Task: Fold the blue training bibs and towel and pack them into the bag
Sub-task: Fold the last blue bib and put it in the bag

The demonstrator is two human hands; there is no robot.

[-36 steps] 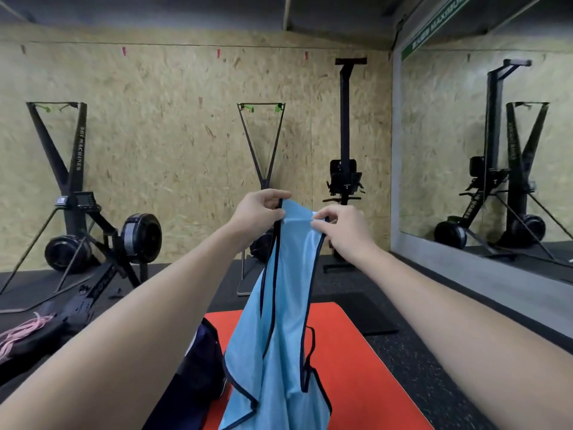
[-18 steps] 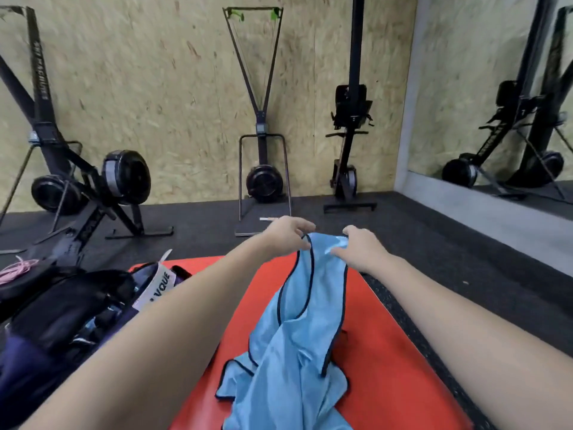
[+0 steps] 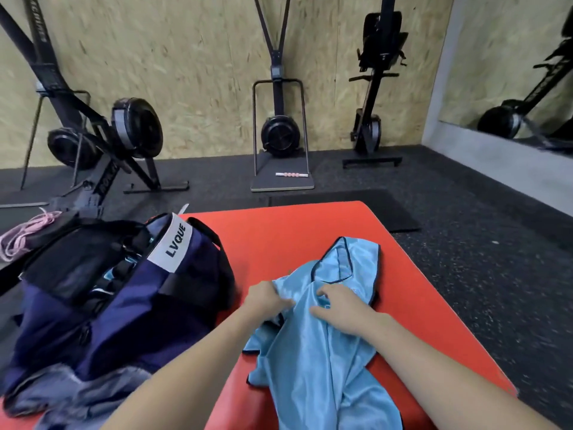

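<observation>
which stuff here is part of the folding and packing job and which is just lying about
Job:
- blue bib, on the red mat
- navy bag, open, left of the bib
- left hand and right hand, both on the bib

Lying about:
- pink rope
- pink roller
- gym machines

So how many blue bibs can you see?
1 for sure: the blue bib lies crumpled on the red mat, under both hands. Bits of blue show inside the open bag, so more may be hidden there.

Crumpled blue bib point(image 3: 313, 342) flat beside open navy bag point(image 3: 124, 293)
</observation>
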